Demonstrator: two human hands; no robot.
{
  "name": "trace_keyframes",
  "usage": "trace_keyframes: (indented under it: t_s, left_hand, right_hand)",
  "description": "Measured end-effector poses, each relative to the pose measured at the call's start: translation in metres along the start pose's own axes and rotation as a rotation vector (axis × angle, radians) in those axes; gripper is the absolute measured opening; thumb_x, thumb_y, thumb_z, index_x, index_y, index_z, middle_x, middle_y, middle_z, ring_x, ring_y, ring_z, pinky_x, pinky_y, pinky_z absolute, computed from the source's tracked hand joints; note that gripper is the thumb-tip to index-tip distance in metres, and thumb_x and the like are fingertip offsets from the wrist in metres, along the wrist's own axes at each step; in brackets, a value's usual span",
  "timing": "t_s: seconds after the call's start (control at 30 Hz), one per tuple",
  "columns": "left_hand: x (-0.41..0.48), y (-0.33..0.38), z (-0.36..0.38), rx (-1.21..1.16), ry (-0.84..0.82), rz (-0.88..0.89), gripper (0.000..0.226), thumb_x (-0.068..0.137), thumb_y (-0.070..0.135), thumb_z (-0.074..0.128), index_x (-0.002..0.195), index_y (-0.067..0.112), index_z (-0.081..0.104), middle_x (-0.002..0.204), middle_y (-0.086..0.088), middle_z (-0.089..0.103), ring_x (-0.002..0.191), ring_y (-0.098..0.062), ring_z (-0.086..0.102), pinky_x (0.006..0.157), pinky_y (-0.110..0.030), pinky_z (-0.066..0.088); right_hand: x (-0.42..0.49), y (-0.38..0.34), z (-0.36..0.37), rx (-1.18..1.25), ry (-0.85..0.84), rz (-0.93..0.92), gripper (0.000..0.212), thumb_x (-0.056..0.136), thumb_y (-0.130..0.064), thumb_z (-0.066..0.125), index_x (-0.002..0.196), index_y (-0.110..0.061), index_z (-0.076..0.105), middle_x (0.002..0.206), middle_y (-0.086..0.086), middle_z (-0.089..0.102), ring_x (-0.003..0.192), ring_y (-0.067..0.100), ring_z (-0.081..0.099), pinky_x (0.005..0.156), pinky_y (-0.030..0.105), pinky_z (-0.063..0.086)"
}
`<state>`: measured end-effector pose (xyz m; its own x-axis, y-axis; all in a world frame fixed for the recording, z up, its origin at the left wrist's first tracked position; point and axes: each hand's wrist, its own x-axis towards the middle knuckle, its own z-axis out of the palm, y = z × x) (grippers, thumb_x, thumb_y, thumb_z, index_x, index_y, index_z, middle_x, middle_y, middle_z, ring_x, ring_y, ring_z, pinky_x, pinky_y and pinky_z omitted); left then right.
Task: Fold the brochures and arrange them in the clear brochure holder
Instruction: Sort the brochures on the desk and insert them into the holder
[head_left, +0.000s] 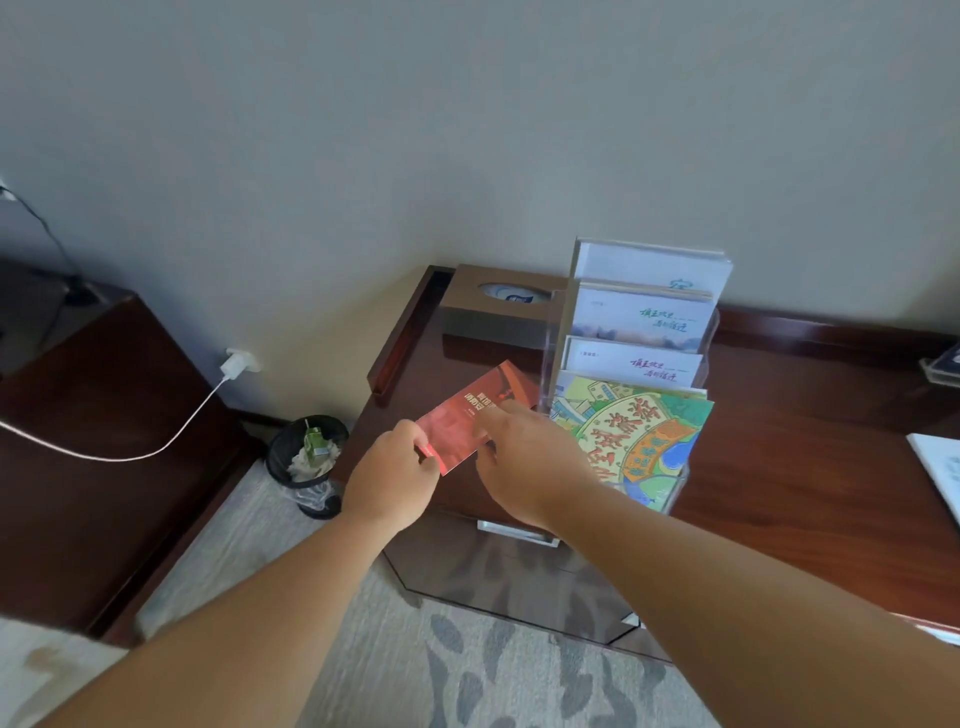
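Observation:
A folded red brochure (470, 415) is held over the left part of the dark wooden desk (789, 467). My left hand (389, 478) pinches its near corner. My right hand (524, 457) grips its right edge, fingers lying on the cover. Just to the right stands the clear tiered brochure holder (550, 358). Its back tiers hold white brochures (641, 322), and its front tier holds a colourful green and yellow brochure (639, 436).
A brown tissue box (498, 312) sits behind the red brochure, against the wall. White papers (940, 467) lie at the desk's right edge. On the floor to the left stand a mesh waste bin (309, 462) and a dark cabinet (104, 441) with a charger cable.

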<state>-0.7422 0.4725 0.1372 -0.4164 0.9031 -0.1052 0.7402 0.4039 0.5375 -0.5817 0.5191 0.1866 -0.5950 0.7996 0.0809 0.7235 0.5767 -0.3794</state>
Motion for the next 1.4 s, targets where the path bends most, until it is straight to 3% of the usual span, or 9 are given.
trace_keyframes:
  t_s: [0.33,0.47,0.7,0.8,0.93,1.03,1.13,1.23,1.4]
  left_hand:
    - [0.057,-0.013,0.002,-0.005,-0.073,0.143,0.011,0.093,0.02,0.05,0.104,0.017,0.052,0.102,-0.006,0.059,0.085,-0.024,0.058,0.069,-0.034,0.045]
    - [0.081,-0.031,0.016,0.128,-0.134,0.372,0.03,0.095,0.023,0.051,0.125,0.019,0.054,0.122,-0.001,0.058,0.109,-0.02,0.056,0.085,-0.032,0.047]
    - [0.098,-0.058,0.047,0.398,-0.295,0.66,0.049,0.099,0.026,0.044,0.145,0.014,0.034,0.157,-0.005,0.028,0.146,-0.022,0.022,0.115,-0.037,0.028]
    - [0.081,-0.073,0.049,0.407,-0.237,0.667,0.043,0.097,0.03,0.044,0.138,0.018,0.044,0.144,-0.002,0.044,0.134,-0.022,0.039,0.102,-0.036,0.037]
    - [0.082,-0.078,0.042,0.348,-0.128,0.736,0.026,0.093,0.025,0.046,0.114,0.022,0.062,0.107,0.005,0.057,0.096,-0.019,0.051,0.081,-0.033,0.038]
    - [0.099,-0.078,0.045,0.267,-0.13,0.735,0.036,0.09,0.014,0.052,0.124,0.016,0.061,0.123,0.0,0.058,0.115,-0.024,0.052,0.094,-0.035,0.039]
    - [0.116,-0.065,0.058,0.243,-0.21,0.749,0.047,0.099,0.02,0.041,0.146,0.014,0.041,0.152,-0.004,0.039,0.144,-0.022,0.029,0.117,-0.037,0.023]
    - [0.138,-0.053,0.075,0.277,-0.257,0.786,0.053,0.104,0.036,0.027,0.152,0.013,0.03,0.16,-0.005,0.027,0.15,-0.018,0.015,0.122,-0.036,0.009]
    - [0.148,-0.053,0.086,0.413,-0.181,0.801,0.07,0.097,0.054,0.007,0.152,0.018,0.032,0.161,-0.007,0.023,0.15,-0.02,0.015,0.122,-0.043,0.01]
  right_hand:
    - [0.045,-0.012,0.029,0.056,-0.052,0.17,0.029,0.092,-0.022,0.044,0.115,-0.023,0.061,0.107,-0.002,0.056,0.092,0.02,0.057,0.071,0.031,0.044]
    - [0.06,-0.017,0.047,0.065,-0.07,0.33,0.028,0.091,-0.026,0.045,0.115,-0.021,0.059,0.107,-0.002,0.055,0.095,0.02,0.057,0.075,0.033,0.047]
    - [0.069,-0.002,0.09,-0.032,-0.253,0.606,0.042,0.094,-0.032,0.052,0.132,-0.016,0.042,0.136,0.004,0.04,0.127,0.026,0.043,0.097,0.042,0.046]
    - [0.072,0.005,0.104,-0.011,-0.304,0.595,0.07,0.093,-0.038,0.053,0.152,-0.017,0.02,0.161,0.004,0.013,0.146,0.025,0.019,0.114,0.046,0.032]
    - [0.077,0.006,0.115,-0.057,-0.432,0.488,0.1,0.086,-0.06,0.057,0.156,-0.017,0.0,0.164,0.001,-0.004,0.151,0.019,0.0,0.12,0.042,0.017]
    - [0.074,0.007,0.123,-0.105,-0.474,0.433,0.109,0.082,-0.064,0.061,0.156,-0.018,-0.004,0.164,-0.001,-0.008,0.151,0.019,-0.003,0.122,0.041,0.01]
    - [0.067,0.008,0.127,-0.143,-0.473,0.385,0.112,0.081,-0.063,0.063,0.156,-0.017,-0.006,0.164,-0.002,-0.011,0.151,0.017,-0.007,0.121,0.041,0.006]
    - [0.063,0.012,0.13,-0.143,-0.472,0.367,0.114,0.08,-0.064,0.063,0.156,-0.015,-0.007,0.164,-0.004,-0.013,0.15,0.015,-0.011,0.122,0.042,0.003]
    - [0.057,0.021,0.136,-0.1,-0.444,0.36,0.114,0.08,-0.064,0.063,0.156,-0.017,-0.008,0.164,-0.005,-0.013,0.149,0.013,-0.015,0.121,0.04,-0.003]
